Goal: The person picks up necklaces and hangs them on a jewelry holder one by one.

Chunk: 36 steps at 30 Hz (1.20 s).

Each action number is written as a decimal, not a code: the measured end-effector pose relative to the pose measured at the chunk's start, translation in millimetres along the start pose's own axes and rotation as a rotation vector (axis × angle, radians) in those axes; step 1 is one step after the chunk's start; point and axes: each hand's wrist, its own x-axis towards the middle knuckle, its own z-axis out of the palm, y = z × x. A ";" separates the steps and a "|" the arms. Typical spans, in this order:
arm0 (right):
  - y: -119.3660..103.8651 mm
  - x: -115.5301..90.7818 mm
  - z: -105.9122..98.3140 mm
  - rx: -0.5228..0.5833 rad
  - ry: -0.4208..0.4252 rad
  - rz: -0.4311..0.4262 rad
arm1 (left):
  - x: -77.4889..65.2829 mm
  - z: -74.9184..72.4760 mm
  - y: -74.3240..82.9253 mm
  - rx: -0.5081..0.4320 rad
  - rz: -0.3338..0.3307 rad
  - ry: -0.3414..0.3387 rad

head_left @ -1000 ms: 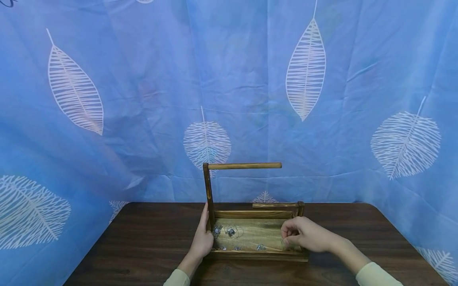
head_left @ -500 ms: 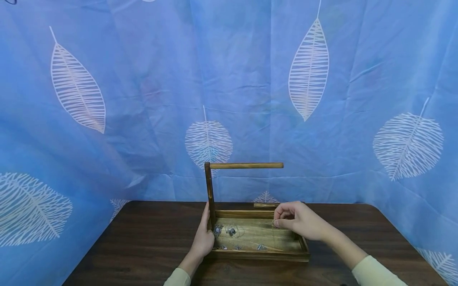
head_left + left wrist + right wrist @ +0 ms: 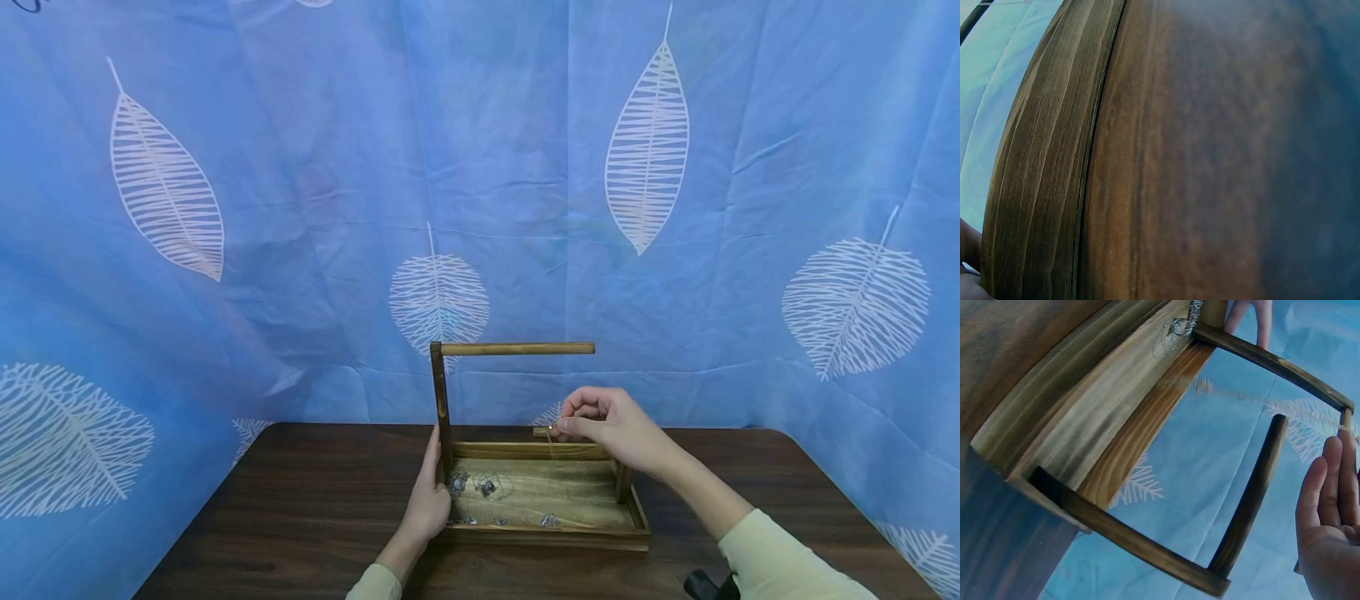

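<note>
A wooden jewelry stand (image 3: 555, 540) has a shallow tray, a tall left post with a long bar, and a low right post with a shorter bar. My left hand (image 3: 426, 504) rests along its left end, with straight fingers beside the tall post; the thumb is hard to make out. My right hand (image 3: 618, 429) pinches a thin gold chain necklace (image 3: 553, 450) near the lower bar's free end. The chain hangs over the tray's back wall and spans the right wrist view. Whether it touches the bar cannot be told.
Several silvery chains and pendants (image 3: 487, 486) lie in the tray, mostly toward its left and front. The stand sits on a dark wooden table (image 3: 315, 500). A blue leaf-print cloth (image 3: 510, 167) hangs behind. A black object (image 3: 705, 586) shows beside the right sleeve.
My right hand has lifted the gold chain from the tray's right side, up and leftward to the lower bar. My left hand stays at the stand's left end.
</note>
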 end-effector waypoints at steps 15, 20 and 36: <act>-12.4 20.8 20.0 0.121 0.057 0.021 | -0.2 0.4 -2.6 0.007 -0.009 0.003; -19.2 30.2 30.4 0.145 0.107 0.055 | 0.8 1.8 -1.5 0.014 -0.011 0.006; -20.5 54.7 54.1 0.366 0.176 0.156 | 0.0 1.1 1.4 0.013 0.009 0.019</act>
